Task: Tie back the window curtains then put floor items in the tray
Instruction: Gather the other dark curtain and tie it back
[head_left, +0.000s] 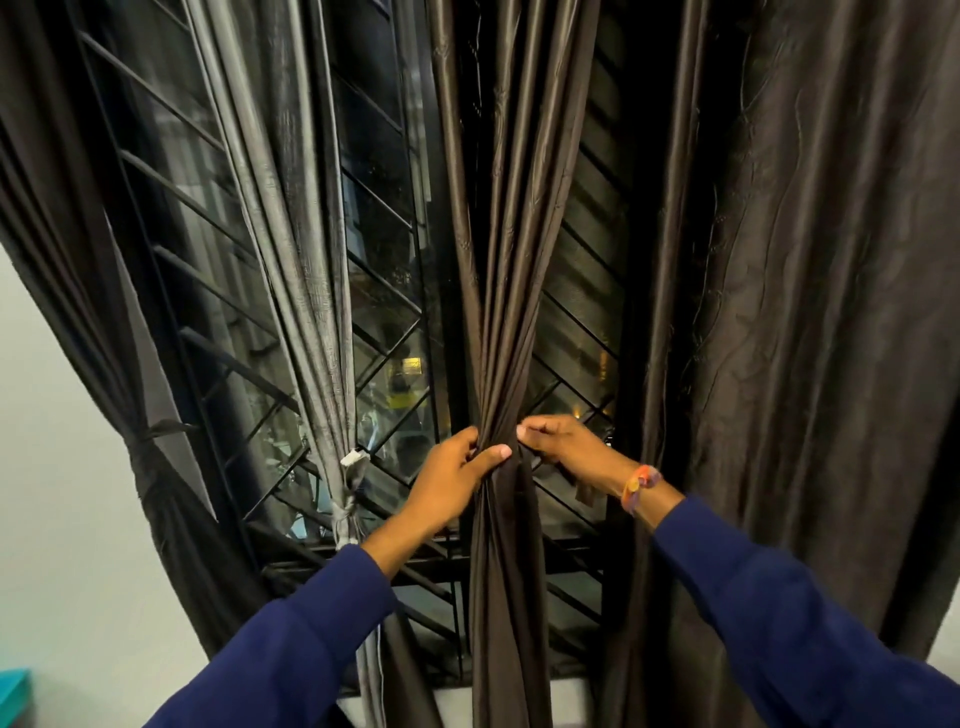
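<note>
The left hand (451, 480) grips the gathered waist of the dark brown curtain (511, 291), with the thumb pressed across the front of the folds and the fingers curled round behind. The right hand (563, 448) pinches the same bunch from the other side, its fingertips bent onto the fabric; a coloured band (640, 487) sits on this wrist. The cloth is shiny, pleated above the hands and hanging in one narrow column below. It stands in the middle, before the window grille (379, 332). To the left, a grey curtain (311, 270) is knotted low. Further left, a black curtain (78, 291) is tied back too. A wide dark curtain (810, 312) hangs loose on the right.
</note>
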